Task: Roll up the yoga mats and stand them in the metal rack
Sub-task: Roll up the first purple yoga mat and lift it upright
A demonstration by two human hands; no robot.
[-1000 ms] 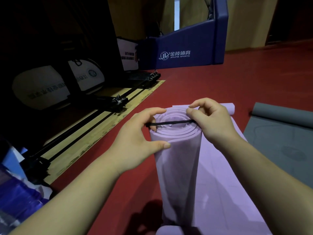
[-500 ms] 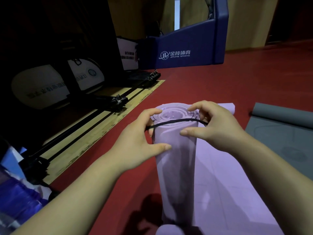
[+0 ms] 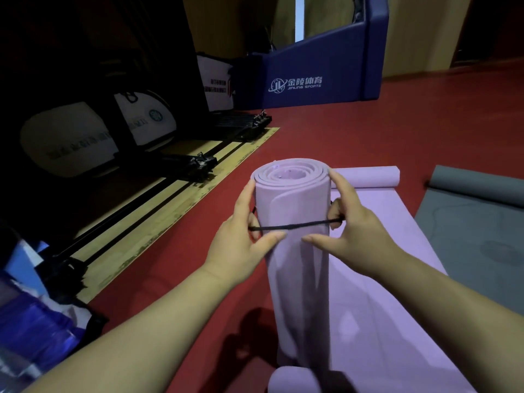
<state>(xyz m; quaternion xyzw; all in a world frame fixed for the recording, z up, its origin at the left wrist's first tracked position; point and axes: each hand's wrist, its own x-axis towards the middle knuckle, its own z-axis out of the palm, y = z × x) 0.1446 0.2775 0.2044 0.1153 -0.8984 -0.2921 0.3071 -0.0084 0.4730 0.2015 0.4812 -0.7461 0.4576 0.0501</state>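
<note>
1. No metal rack can be made out with certainty; dark frames and rails (image 3: pixel 181 165) are seen at 10 o'clock on a strip of wooden flooring (image 3: pixel 158 219), and what they hold cannot be told.
2. A blue plastic-wrapped bundle (image 3: pixel 34 321) is seen at 8 o'clock; its contents cannot be told.
3. The scene is set on a red floor (image 3: pixel 368 131), with a blue padded barrier (image 3: pixel 306 78) bearing white lettering at 12 o'clock.
4. A purple mat (image 3: pixel 397 293) is laid flat at 4 o'clock, its far end curled, and a grey mat (image 3: pixel 476 231) lies beside it at 3 o'clock.
5. The rolled purple mat (image 3: pixel 297 279) is held upright at centre, long axis vertical, its spiral end pointing up and its foot on the floor.
6. A black elastic band (image 3: pixel 295 226) is stretched around the roll below its top.
7. The left hand (image 3: pixel 243 236) and right hand (image 3: pixel 348 231) are each pinched on the band, apart, on opposite sides of the roll.
</note>
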